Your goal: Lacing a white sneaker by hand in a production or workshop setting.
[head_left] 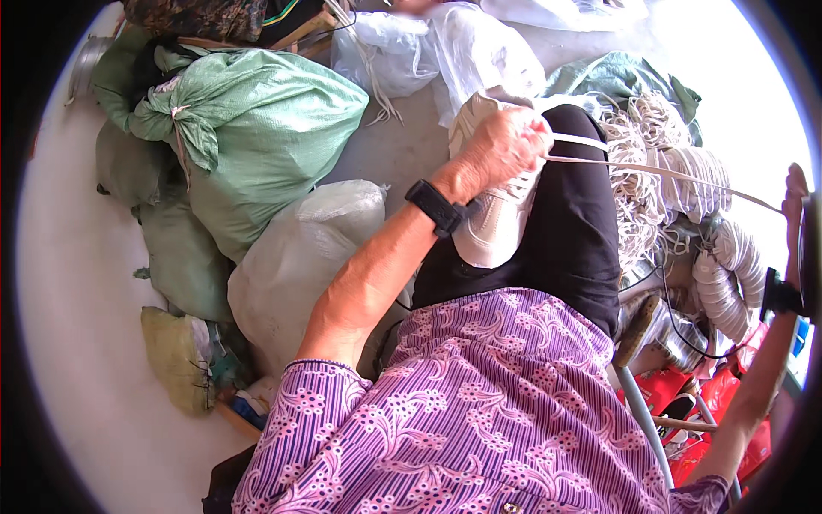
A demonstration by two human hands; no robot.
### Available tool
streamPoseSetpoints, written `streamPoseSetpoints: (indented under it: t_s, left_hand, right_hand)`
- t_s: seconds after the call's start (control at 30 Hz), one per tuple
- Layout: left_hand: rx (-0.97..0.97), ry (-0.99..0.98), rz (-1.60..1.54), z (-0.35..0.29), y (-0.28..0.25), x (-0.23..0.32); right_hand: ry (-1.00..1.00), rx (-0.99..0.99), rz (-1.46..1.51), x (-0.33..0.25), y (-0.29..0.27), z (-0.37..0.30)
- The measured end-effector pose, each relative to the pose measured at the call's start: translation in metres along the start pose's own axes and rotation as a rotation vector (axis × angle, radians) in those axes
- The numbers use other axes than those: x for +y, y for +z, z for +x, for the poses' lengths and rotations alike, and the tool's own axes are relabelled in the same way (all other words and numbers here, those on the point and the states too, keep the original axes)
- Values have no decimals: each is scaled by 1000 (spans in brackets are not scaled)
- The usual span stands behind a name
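Note:
A white lace-up sneaker (490, 233) rests on my lap with its toe pointing toward me. My left hand (507, 147) is closed over the laced upper, its fingertips pinched at the shoelace. From there a pale flat shoelace (664, 173) runs taut to the right, over my knee. At its far end is my right hand (795, 201), stretched out near the picture's right rim and closed on the lace; part of its fingers is hidden. A second, shorter strand of lace lies over the dark trouser leg.
Bundles of white laces (651, 184) are piled beside my right knee. Tied green sacks (265, 128) and a white sack (295, 265) stand on the left. Clear plastic bags (488, 51) lie ahead. Red packaging (659, 390) and a metal-legged stool (644, 420) are at lower right.

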State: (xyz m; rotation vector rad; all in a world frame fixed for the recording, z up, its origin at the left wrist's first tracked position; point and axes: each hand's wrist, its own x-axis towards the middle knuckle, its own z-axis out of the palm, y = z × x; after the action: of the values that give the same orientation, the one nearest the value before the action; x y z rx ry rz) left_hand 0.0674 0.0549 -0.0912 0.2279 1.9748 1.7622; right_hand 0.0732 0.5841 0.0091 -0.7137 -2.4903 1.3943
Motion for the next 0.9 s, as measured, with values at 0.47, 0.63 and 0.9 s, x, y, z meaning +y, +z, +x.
streamPoseSetpoints:
  t_s: [0.47,0.63,0.9]
  left_hand:
    - [26,95,578,41,-26,46]
    - [-421,45,681,45,-7,41]
    - [-582,-16,731,34,-1,37]
  right_hand:
    - [-768,-643,-211,-76,300,-158]
    - [-117,-1002,273,-101,255,-165]
    - [299,-775,1455,-31,201,-147]
